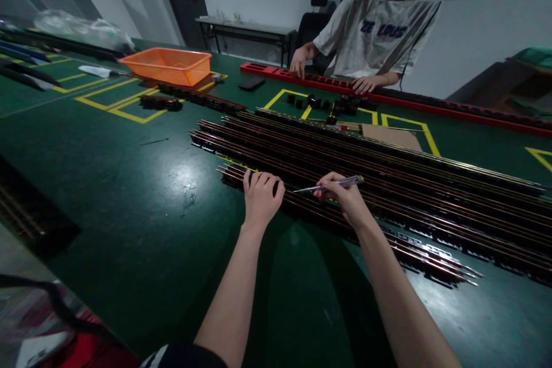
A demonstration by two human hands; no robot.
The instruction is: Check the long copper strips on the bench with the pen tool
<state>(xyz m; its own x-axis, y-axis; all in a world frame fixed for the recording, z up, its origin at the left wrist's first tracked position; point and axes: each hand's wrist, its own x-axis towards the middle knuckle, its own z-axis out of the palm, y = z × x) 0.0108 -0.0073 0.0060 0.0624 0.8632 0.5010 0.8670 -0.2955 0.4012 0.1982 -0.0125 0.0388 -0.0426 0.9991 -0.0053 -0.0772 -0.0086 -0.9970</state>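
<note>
My left hand (264,195) lies over the left part of the nearest long black strip (313,207), its fingers curled around the edge. Thin copper-coloured rods run lengthwise along that strip and stick out at both ends. In my right hand (345,198) is a slim screwdriver (354,180) with a see-through handle. Its thin shaft points left, and the tip is at the strip just right of my left hand; whether it touches is unclear. Behind the strip lie several similar long black strips (345,167) with rods, side by side.
Across the green table (129,184), a co-worker (366,40) has both hands on a long red rail (271,72). An orange basket (168,66) stands at the back left. Small black parts (314,102) and cardboard (390,137) lie beyond the strips. Another dark strip (30,207) is at left.
</note>
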